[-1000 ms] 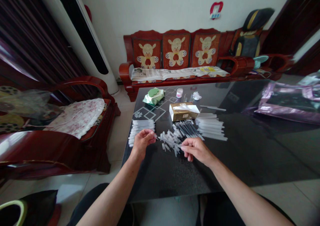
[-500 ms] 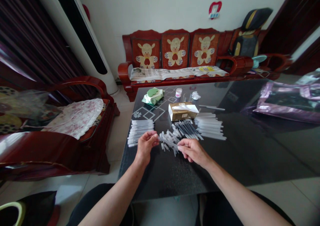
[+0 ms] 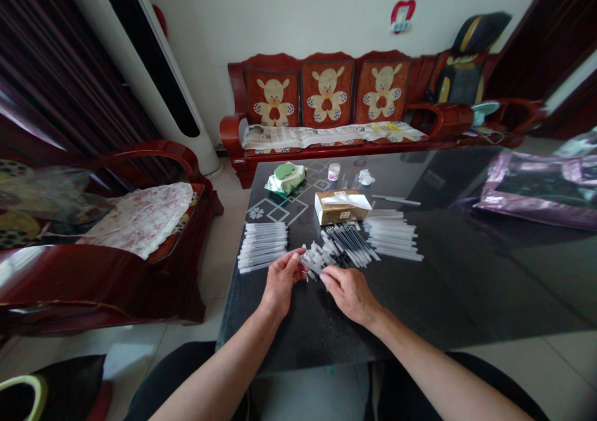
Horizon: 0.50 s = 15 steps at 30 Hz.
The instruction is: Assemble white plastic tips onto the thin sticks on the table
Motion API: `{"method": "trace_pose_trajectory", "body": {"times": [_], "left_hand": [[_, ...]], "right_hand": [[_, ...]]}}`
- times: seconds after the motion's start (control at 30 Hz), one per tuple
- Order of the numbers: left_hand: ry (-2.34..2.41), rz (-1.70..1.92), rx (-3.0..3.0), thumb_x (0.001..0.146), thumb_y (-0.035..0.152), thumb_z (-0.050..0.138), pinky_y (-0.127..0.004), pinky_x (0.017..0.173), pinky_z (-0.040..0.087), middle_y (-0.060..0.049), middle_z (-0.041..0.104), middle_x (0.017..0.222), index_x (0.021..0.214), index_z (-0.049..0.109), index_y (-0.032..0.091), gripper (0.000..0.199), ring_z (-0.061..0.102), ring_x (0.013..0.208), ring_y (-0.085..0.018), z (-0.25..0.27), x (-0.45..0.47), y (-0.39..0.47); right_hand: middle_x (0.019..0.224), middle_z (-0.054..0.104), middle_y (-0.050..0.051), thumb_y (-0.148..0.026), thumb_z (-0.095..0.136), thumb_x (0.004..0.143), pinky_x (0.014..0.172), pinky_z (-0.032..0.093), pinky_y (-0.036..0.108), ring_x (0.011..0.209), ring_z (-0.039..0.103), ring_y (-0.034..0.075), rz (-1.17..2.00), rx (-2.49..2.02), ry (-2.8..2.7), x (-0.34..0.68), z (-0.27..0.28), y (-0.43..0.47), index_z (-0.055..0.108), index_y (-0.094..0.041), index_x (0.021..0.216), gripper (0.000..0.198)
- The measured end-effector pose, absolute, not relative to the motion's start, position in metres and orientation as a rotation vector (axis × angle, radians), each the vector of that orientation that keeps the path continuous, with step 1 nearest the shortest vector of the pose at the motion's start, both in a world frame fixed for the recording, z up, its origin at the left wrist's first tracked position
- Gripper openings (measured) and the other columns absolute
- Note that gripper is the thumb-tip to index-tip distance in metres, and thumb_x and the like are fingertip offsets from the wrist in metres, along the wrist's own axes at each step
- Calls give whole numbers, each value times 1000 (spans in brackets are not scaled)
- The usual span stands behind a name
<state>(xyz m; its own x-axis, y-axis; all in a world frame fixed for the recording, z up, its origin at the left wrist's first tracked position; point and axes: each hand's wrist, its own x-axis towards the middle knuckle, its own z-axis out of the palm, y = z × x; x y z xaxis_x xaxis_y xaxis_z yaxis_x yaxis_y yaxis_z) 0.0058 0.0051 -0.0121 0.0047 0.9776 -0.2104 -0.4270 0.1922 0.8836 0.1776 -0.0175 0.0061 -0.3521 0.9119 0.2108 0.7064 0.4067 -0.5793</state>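
Observation:
Between my two hands is a slim whitish pen [image 3: 311,265], tilted down to the right. My left hand [image 3: 282,279] pinches its left end, and my right hand [image 3: 349,291] grips the other end with fingers curled round it. Just behind them lies a loose heap of small white pen caps [image 3: 318,253], partly hidden by the hands. To the left is a row of white pens [image 3: 262,247] with dark tips. Dark, thin pen refills [image 3: 351,244] lie right of the caps, and beyond these a stack of translucent pen barrels [image 3: 392,237].
A gold and white tissue box [image 3: 342,208] stands behind the refills. Farther back are a green pack of wipes [image 3: 285,178], a small white tub [image 3: 334,171] and crumpled tissue [image 3: 366,177]. A purple-edged plastic bag [image 3: 536,191] lies right on the dark table [image 3: 448,284].
My hands have come closer together, the left moving right and the right slightly left and down. Less of the pen shows between them.

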Motion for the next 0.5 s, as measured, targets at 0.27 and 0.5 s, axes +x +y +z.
{"method": "trace_pose_trajectory", "body": {"times": [0.27, 0.5], "left_hand": [[972, 1373, 745, 81, 42, 62, -21, 61, 43, -4, 64, 73, 102, 70, 11, 38, 55, 63, -9, -15, 11, 1], [913, 1477, 673, 81, 39, 64, -21, 63, 42, -3, 64, 75, 97, 69, 13, 31, 54, 64, -9, -20, 17, 0]], "right_hand": [[65, 68, 4, -30, 35, 96, 57, 30, 27, 57, 62, 15, 267, -1413, -2275, 170, 6, -25, 62, -19, 86, 30], [61, 60, 3, -32, 37, 95, 57, 30, 26, 57, 55, 15, 638, -1366, -2072, 164, 6, -25, 58, -17, 72, 34]]}}
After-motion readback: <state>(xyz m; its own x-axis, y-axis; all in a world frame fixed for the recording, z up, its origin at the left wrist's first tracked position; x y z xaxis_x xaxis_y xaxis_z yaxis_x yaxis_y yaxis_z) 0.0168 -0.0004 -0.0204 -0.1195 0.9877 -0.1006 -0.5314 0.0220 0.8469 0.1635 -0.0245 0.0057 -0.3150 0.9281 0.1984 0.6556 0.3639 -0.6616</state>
